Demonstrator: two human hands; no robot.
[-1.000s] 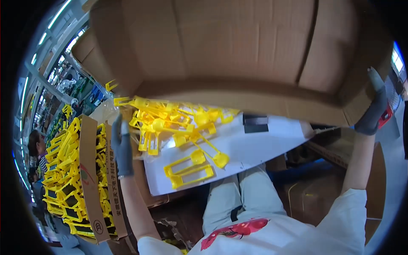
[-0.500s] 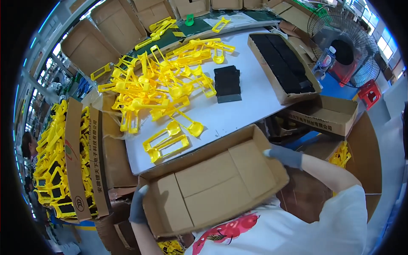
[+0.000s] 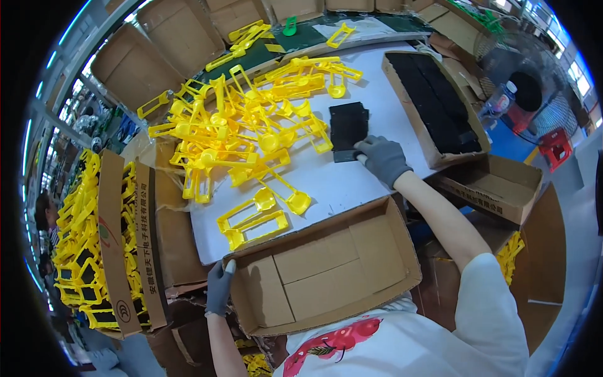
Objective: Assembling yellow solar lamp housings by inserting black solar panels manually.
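My left hand (image 3: 219, 288), in a grey glove, grips the left corner of an empty brown cardboard box (image 3: 326, 270) that lies open on my lap at the table's near edge. My right hand (image 3: 381, 158), also gloved, rests on the white table with its fingers touching the near end of a small stack of black flat pads (image 3: 347, 128). To the left of the pads spreads a heap of yellow plastic frames (image 3: 251, 129). One double yellow frame (image 3: 253, 220) lies alone near the box.
A shallow cardboard tray of black pads (image 3: 436, 107) stands at the table's right. A box packed with yellow frames (image 3: 94, 239) sits at my left. More cartons stand at the back (image 3: 151, 50) and at the right (image 3: 496, 185). A person is at the far left (image 3: 44, 213).
The empty box came down from in front of my face to my lap. My right hand let go of its right side and reached forward to the black pads.
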